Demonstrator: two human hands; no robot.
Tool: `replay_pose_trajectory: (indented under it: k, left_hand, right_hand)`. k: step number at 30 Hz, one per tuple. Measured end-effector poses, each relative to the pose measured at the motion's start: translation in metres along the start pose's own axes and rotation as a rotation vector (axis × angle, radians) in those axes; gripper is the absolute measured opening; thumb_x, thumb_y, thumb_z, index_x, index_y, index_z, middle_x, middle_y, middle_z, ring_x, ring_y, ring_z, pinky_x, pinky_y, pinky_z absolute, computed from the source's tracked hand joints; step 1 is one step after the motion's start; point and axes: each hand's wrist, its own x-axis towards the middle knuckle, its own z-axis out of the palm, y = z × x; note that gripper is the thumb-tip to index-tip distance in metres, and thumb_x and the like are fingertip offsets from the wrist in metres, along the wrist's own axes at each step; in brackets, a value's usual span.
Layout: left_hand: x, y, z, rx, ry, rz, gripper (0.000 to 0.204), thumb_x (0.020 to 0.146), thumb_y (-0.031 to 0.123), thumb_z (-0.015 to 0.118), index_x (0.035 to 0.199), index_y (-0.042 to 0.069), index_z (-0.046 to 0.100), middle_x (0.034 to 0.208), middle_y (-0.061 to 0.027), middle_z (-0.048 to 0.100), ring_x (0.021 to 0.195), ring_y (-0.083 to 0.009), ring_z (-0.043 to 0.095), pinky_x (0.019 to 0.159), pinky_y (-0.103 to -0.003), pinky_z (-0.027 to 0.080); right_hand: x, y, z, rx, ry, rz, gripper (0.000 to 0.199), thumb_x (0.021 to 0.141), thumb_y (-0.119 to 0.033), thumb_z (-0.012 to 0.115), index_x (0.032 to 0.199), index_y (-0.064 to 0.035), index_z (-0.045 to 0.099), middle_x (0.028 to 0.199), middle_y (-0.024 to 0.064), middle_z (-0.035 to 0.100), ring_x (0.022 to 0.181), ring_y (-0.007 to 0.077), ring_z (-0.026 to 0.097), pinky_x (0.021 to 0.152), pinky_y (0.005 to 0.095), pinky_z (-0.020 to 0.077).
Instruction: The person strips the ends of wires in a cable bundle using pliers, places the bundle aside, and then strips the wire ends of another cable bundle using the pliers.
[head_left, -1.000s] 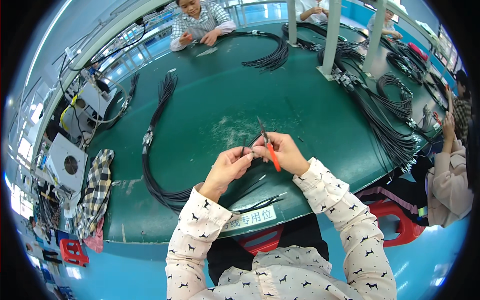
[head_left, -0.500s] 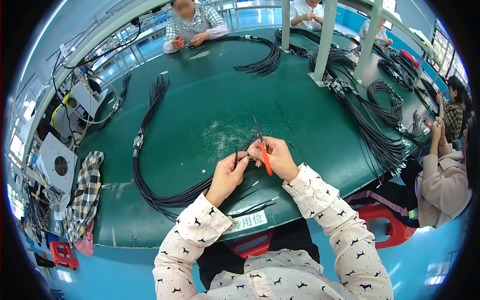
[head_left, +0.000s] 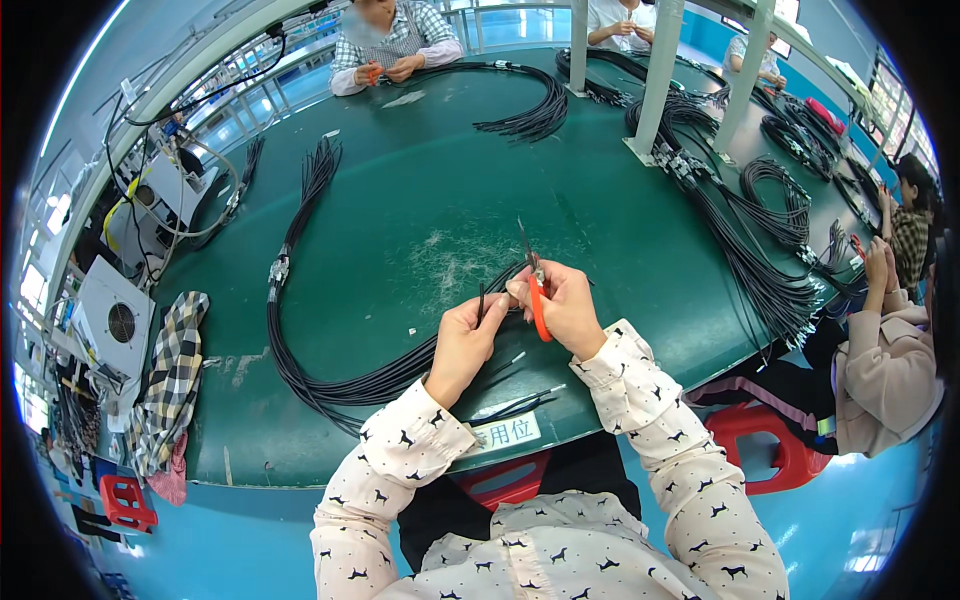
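- The left hand (head_left: 462, 345) pinches the end of a thin black cable (head_left: 481, 300) between thumb and fingertips, its tip standing upright just above the fingers.
- The right hand (head_left: 562, 308) is closed around orange-handled cutters (head_left: 536, 290), whose grey blades point up and away over the table (head_left: 400, 200).
- The two hands sit close together, almost touching, near the table's front edge.
- Compared with a second ago, the hands hold much the same pose; the left has drawn slightly nearer the right, and the cable tip now sits just beside the cutter handle rather than apart from it.
- The blades are not on the cable: the tip stands lower and to the left of them, so I judge no cut is under way right now.
- The cable runs down from the left hand into a long black bundle (head_left: 300, 350) that loops left across the green top and up towards the far side.
- A scatter of pale scraps (head_left: 455, 265) lies on the table just beyond the hands.
- A few loose cable ends (head_left: 520, 403) and a white label (head_left: 503, 434) lie at the front edge.
- Other people sit round the table with bundles of their own; a checked cloth (head_left: 170, 385) hangs at the left.
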Motion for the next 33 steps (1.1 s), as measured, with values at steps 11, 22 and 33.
replay_pose_trajectory:
  k: [11, 22, 33]
  left_hand:
    - [-0.003, -0.002, 0.008, 0.066, 0.119, 0.015, 0.020, 0.085, 0.018, 0.053, 0.083, 0.002, 0.064, 0.055, 0.0073, 0.046, 0.047, 0.0010, 0.033, 0.041, -0.018, 0.025]
    - [0.002, -0.004, -0.003, 0.013, -0.084, -0.003, 0.019, 0.089, 0.016, 0.045, 0.094, 0.003, 0.059, 0.055, 0.0073, 0.042, 0.044, -0.0001, 0.031, 0.040, -0.018, 0.025]
    - [-0.017, 0.005, -0.013, -0.165, -0.363, -0.216, 0.027, 0.092, 0.015, 0.038, 0.114, 0.003, 0.047, 0.054, 0.0067, 0.033, 0.040, -0.0018, 0.025, 0.037, -0.017, 0.021]
  right_hand:
    - [0.000, 0.008, 0.005, -0.176, 0.095, -0.065, 0.009, 0.075, -0.005, 0.061, 0.074, 0.0025, 0.056, 0.061, 0.0045, 0.055, 0.054, 0.0082, 0.048, 0.049, 0.0242, 0.0391]
    - [0.002, 0.013, 0.001, -0.410, 0.098, -0.268, 0.012, 0.076, -0.005, 0.061, 0.076, 0.0041, 0.054, 0.062, 0.0048, 0.055, 0.055, 0.0059, 0.049, 0.051, 0.0222, 0.0420]
    - [0.028, 0.004, -0.066, -0.477, 0.611, -0.201, 0.015, 0.073, -0.013, 0.063, 0.076, 0.0002, 0.057, 0.057, 0.0134, 0.054, 0.051, 0.0221, 0.055, 0.047, 0.0311, 0.0408]
